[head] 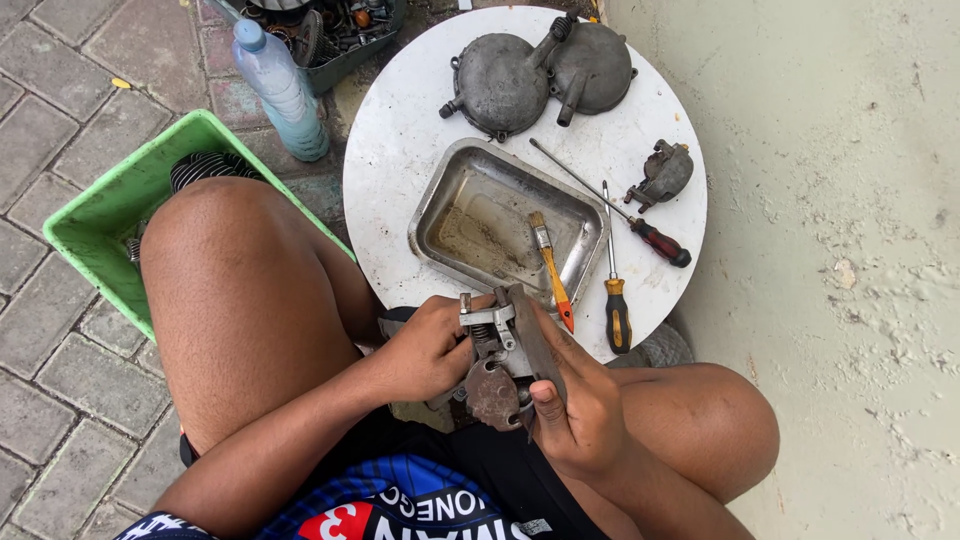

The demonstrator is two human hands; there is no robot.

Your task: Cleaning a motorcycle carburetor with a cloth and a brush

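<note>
Both hands, left hand (425, 350) and right hand (580, 405), are curling their fingers around a grimy grey metal engine part (503, 360) lying between them, while beyond the fingertips a dented steel tray (480, 215) is holding an orange-handled paintbrush (551, 270).

Table (400, 150) layout
Tray (450, 190) at centre, brush (550, 268) in it; two covers (540, 75) behind, screwdrivers (615, 290) right, crate (100, 220) left.
</note>
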